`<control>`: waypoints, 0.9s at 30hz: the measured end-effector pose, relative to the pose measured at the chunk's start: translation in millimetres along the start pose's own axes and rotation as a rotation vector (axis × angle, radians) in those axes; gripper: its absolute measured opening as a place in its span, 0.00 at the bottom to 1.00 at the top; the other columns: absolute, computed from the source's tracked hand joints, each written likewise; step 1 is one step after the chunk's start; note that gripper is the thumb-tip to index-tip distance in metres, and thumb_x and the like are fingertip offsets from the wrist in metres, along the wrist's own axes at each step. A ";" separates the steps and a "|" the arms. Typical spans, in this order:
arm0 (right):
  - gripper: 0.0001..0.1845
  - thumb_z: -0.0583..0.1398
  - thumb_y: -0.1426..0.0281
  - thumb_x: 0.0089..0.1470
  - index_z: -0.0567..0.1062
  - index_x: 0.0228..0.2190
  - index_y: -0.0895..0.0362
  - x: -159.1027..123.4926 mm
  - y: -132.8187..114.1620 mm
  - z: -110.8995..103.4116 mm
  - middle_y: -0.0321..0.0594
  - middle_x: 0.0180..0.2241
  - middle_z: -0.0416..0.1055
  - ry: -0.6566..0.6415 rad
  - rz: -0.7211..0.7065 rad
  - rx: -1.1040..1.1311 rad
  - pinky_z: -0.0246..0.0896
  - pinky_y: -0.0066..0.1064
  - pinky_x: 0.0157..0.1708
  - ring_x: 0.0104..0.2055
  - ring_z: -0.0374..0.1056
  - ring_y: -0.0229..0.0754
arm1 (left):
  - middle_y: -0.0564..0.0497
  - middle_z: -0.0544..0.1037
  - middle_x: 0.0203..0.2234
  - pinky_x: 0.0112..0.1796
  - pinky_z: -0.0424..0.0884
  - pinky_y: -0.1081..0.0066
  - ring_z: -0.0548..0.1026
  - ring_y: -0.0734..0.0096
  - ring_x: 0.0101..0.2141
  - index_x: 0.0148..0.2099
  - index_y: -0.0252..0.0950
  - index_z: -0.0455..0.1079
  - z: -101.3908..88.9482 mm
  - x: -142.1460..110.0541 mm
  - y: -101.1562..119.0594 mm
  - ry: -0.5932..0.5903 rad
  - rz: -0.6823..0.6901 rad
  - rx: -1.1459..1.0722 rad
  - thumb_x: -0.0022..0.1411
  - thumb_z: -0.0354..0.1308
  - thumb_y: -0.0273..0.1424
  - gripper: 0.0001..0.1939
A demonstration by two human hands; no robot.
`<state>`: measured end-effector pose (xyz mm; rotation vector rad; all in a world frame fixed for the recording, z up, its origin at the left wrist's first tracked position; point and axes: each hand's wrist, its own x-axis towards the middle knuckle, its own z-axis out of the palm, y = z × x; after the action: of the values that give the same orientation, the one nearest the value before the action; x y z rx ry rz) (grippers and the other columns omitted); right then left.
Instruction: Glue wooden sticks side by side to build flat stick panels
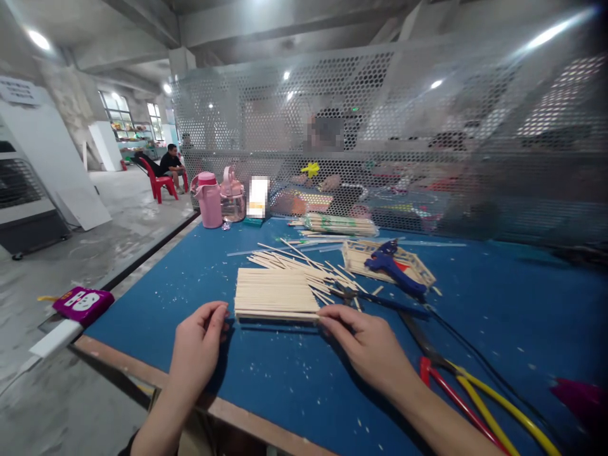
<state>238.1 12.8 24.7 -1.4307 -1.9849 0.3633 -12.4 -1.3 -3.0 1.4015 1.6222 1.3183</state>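
A raft-like panel of pale wooden sticks (275, 291) lies on the blue table, its sticks side by side. My right hand (365, 339) pinches the right end of a wooden stick (280, 316) along the panel's near edge, between thumb and forefinger. Just off the panel's left edge, my left hand (202, 335) is closed, thumb against forefinger, with nothing visible in it. Behind the panel is a heap of loose sticks (289, 261). A blue glue gun (396, 269) rests on a stick-built frame (354, 259), beside dark-handled pliers (380, 301).
Large cutters with red and yellow handles (446, 366) lie at right near a black cable. Bagged sticks (339, 223), a pink thermos (209, 199) and a clear jug (232, 202) stand before a perforated metal screen (266, 126). People sit beyond. A purple packet (83, 305) is at left.
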 end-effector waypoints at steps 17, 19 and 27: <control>0.11 0.54 0.66 0.52 0.76 0.28 0.53 1.2 2.3 4.4 0.36 0.30 0.78 0.033 0.014 -0.012 0.63 0.29 0.34 0.33 0.72 0.42 | 0.49 0.80 0.29 0.36 0.70 0.67 0.76 0.64 0.29 0.35 0.36 0.75 2.6 2.4 14.6 -0.025 0.040 0.164 0.54 0.53 0.38 0.14; 0.11 0.54 0.67 0.51 0.77 0.28 0.53 1.0 2.4 4.6 0.37 0.30 0.77 0.043 0.012 -0.001 0.63 0.30 0.34 0.33 0.72 0.42 | 0.49 0.80 0.28 0.35 0.70 0.67 0.76 0.64 0.29 0.35 0.36 0.75 2.6 2.7 14.3 -0.032 0.032 0.181 0.54 0.53 0.39 0.14; 0.07 0.58 0.66 0.46 0.75 0.23 0.54 4.2 0.6 8.0 0.39 0.27 0.73 0.128 0.111 0.173 0.61 0.32 0.34 0.31 0.68 0.42 | 0.49 0.80 0.26 0.32 0.68 0.68 0.76 0.63 0.28 0.33 0.37 0.76 3.1 1.8 12.3 -0.034 -0.002 0.211 0.53 0.54 0.41 0.14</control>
<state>232.5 18.1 19.9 -1.4206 -1.7333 0.4686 -5.8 0.6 7.8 1.5360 1.7803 1.1419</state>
